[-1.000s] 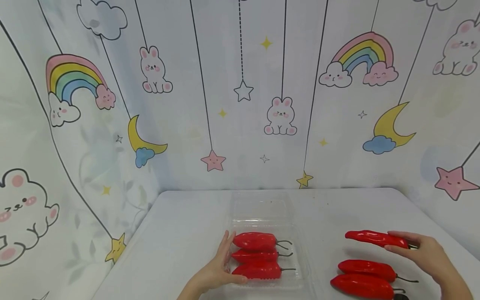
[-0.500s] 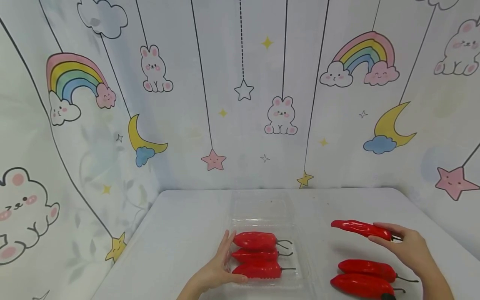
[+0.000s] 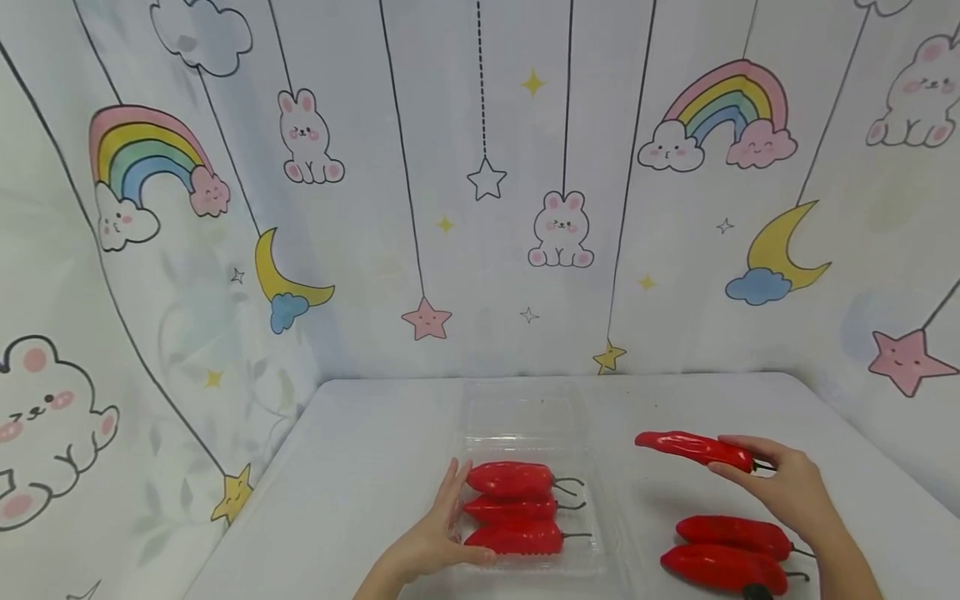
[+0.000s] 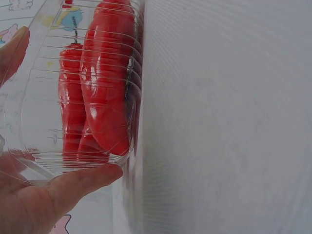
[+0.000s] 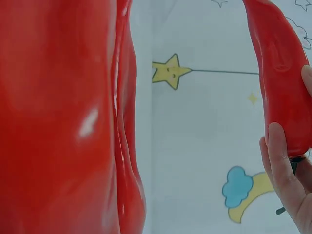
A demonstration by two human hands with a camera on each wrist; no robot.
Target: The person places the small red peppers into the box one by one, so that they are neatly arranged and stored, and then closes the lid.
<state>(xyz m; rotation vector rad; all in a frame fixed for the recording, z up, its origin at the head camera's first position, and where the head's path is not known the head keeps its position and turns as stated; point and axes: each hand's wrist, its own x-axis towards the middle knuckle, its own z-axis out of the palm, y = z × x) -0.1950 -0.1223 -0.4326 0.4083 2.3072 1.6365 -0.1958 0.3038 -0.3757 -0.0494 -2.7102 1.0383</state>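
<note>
My right hand [image 3: 783, 479] holds a glossy red chili pepper [image 3: 686, 447] by its stem end, raised above the table with its tip pointing left. In the right wrist view, fingers and thumb grip the pepper [image 5: 285, 78] near its dark stem. My left hand [image 3: 431, 533] holds a clear plastic box [image 3: 600, 542] at its left end, fingers along the left wall and thumb on the near side. Inside lie three red chili peppers [image 3: 513, 508], side by side with stems to the right. The left wrist view shows peppers [image 4: 107, 78] through the ribbed wall.
Two more red chili peppers [image 3: 723, 569] lie on the white table [image 3: 360, 450] at the right, below the raised one. The box's clear lid [image 3: 521, 412] is folded back toward the far edge. A patterned cloth [image 3: 487, 250] hangs behind the table.
My right hand has carried its pepper leftward and farther from me, away from the two lying on the table. The left hand and the box have stayed in place.
</note>
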